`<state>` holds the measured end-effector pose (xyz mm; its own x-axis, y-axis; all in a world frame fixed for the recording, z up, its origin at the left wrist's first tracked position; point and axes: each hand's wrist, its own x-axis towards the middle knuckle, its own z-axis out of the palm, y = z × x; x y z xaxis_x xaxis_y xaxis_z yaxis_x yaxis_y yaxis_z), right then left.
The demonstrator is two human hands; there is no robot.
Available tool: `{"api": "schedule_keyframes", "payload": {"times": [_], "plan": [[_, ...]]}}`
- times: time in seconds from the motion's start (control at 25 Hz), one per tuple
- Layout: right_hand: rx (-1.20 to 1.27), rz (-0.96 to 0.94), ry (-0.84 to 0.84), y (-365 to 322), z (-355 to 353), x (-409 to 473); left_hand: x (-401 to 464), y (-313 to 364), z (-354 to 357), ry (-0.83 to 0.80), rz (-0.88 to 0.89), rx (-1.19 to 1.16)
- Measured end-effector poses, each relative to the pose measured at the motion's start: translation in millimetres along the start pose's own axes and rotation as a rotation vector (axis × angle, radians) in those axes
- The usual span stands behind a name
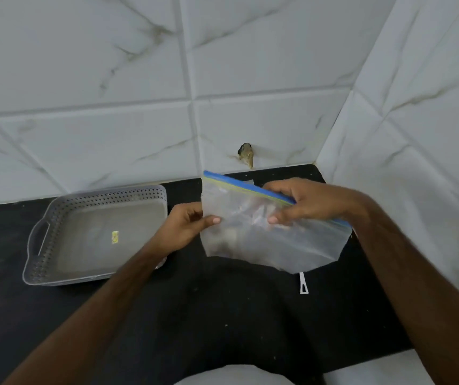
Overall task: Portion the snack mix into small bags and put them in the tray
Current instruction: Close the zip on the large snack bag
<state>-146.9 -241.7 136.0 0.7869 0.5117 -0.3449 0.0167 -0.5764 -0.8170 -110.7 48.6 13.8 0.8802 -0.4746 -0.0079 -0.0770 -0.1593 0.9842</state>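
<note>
Black countertop point(222, 315) against marbled white wall tiles point(83, 65). Head view: a clear zip-top bag point(272, 234) is held above the countertop, right of the grey perforated tray point(56, 262). Left hand point(186, 229) pinches the bag's left edge; right hand point(306, 204) grips its blue zip strip point(250, 187) near the top right. Bag contents are blurred.

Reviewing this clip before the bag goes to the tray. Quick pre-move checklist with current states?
1. Both hands on zip bag: ok; left hand pinches its left edge, right hand grips the blue zip strip.
2. Zip sealed: cannot tell.
3. Bag holds snack mix: cannot tell; contents blurred.
4. Tray has space: ok; only a small yellow piece inside.
5. Bag lifted off the counter: ok.
</note>
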Motion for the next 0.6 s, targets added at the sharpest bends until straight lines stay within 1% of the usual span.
{"api": "schedule_keyframes", "payload": {"times": [0.12,0.16,0.2,0.24,0.28,0.32,0.36,0.4,0.44,0.52,0.6], "plan": [[-0.100,0.115,-0.125,16,-27,-23,-6,21,1,0.228,0.091,-0.154],[-0.093,0.128,-0.122,26,-33,-32,-5,28,1,0.263,0.117,-0.173],[-0.054,0.115,-0.074,36,-36,-38,-5,35,-1,0.295,0.148,-0.186],[0.064,0.077,0.013,46,-35,-41,-5,41,-3,0.326,0.175,-0.208],[0.278,0.020,0.110,57,-30,-41,-6,46,-4,0.360,0.189,-0.240],[0.564,-0.054,0.169,67,-22,-37,-4,51,-4,0.406,0.184,-0.277],[0.808,-0.139,0.185,77,-10,-30,-3,55,-4,0.456,0.167,-0.313],[0.963,-0.201,0.204,84,6,-19,-2,59,-3,0.501,0.142,-0.342],[1.008,-0.217,0.245,86,23,-7,-1,61,-3,0.525,0.116,-0.363],[0.915,-0.192,0.402,74,53,14,3,60,0,0.505,0.054,-0.364],[0.835,-0.093,0.583,60,63,26,9,51,-2,0.479,-0.008,-0.333]]}}
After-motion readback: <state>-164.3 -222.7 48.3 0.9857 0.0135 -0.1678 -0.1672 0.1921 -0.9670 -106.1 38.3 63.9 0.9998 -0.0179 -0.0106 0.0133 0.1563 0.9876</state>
